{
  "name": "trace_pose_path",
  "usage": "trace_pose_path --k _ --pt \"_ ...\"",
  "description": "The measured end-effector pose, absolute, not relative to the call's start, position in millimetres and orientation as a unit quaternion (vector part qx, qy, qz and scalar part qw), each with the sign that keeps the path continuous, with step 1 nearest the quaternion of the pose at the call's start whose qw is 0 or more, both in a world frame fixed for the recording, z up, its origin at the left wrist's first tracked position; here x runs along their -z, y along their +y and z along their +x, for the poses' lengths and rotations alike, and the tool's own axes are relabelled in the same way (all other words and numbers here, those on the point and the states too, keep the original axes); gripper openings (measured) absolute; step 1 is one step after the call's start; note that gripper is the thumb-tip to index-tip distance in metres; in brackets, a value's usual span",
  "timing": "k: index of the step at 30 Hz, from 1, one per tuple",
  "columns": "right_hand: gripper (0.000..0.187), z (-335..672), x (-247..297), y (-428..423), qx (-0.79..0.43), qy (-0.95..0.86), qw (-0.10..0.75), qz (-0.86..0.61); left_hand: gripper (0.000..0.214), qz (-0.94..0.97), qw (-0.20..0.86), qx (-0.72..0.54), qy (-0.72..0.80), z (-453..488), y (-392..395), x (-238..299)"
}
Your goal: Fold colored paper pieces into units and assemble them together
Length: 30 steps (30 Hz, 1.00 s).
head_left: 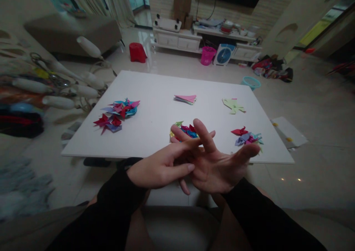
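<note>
My left hand point(162, 166) and my right hand point(215, 166) are crossed and touching above the near edge of the white table point(158, 95). My right hand has its palm up and its fingers spread. The left fingers are stretched and apart, crossing the right fingers, with the thumb against the right palm. No object shows in either hand. Just beyond them lies a small pile of colourful folded-paper cranes point(191, 131), partly hidden by fingers. Another crane pile point(248, 137) sits to the right, and a larger heap of paper cranes point(122, 108) to the left.
Flat folded pink and green papers point(185, 98) lie at mid-table, with pale green folded papers point(233, 106) to their right. On the floor stand a red stool point(138, 52), a pink basket point(207, 56) and a blue fan point(224, 54). A lamp with white arms point(88, 47) is at left.
</note>
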State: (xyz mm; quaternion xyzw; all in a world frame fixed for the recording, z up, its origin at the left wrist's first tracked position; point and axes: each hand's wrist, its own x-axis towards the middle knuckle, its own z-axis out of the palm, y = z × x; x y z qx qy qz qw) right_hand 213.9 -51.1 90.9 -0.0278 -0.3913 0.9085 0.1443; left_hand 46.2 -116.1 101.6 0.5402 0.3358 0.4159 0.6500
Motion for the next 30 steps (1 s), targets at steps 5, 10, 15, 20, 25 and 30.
trace_pose_path --k 5,10,15,20,25,30 --pt "0.105 214.6 -88.2 -49.9 -0.906 -0.398 0.139 -0.04 0.069 0.538 0.651 -0.417 0.336 45.2 -115.3 -101.5" --pt "0.084 207.5 -83.3 -43.6 -0.889 -0.422 0.161 -0.075 0.073 0.514 0.68 -0.41 0.322 34.4 -103.6 -89.9" --pt "0.073 190.6 -75.6 -35.8 -0.858 -0.46 0.208 -0.089 0.083 0.468 0.703 -0.408 0.346 17.3 -85.3 -61.3" --pt "0.058 172.5 -54.8 -27.3 -0.772 -0.573 0.225 -0.155 0.068 0.436 0.65 -0.412 0.467 -12.5 -67.4 -34.5" --pt "0.052 176.2 -37.4 -22.6 -0.615 -0.697 0.266 -0.256 0.045 0.331 0.422 -0.465 0.704 -63.1 -59.8 -1.5" --pt "0.076 187.6 -44.1 -13.2 -0.498 -0.716 0.392 -0.294 0.042 0.245 0.226 -0.382 0.862 -107.9 -58.0 40.4"
